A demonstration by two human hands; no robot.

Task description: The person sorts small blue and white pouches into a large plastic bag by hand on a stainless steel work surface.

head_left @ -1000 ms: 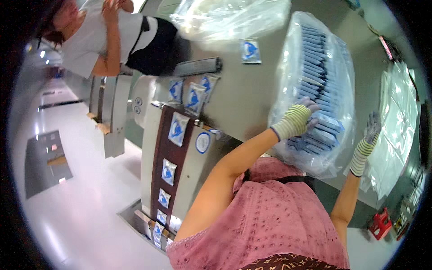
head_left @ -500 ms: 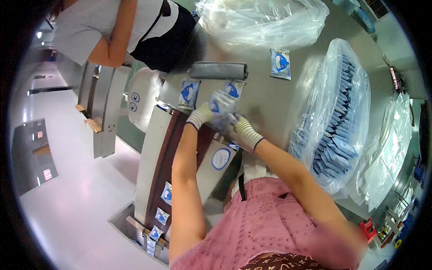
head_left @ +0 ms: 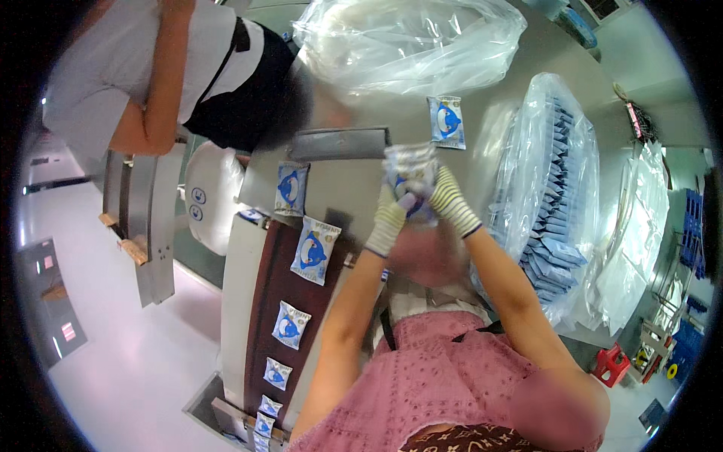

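Observation:
Both my hands wear striped, light-coloured gloves and are closed around a small stack of blue-and-white packets (head_left: 410,162) above the steel table. My left hand (head_left: 390,218) grips the stack's near left side, its thumb over the front. From the right, my right hand (head_left: 449,200) presses on the other side. One loose packet (head_left: 291,188) with a blue sea-animal picture lies on the table to the left, and another packet (head_left: 447,122) lies just beyond my hands. Left of my left arm, a packet (head_left: 315,251) lies at the far end of the brown conveyor belt (head_left: 260,331).
Several more packets (head_left: 291,325) lie along the belt. A clear bag (head_left: 557,218) filled with rows of packets stands on the right. Another clear bag (head_left: 414,45) lies at the back, near a flat grey metal bar (head_left: 339,143). A person (head_left: 218,83) stands at far left.
My hands have moved right, away from the belt's end, carrying the stack closer to my body. The packet beside the left loose one is gone from the table. More packets show on the belt.

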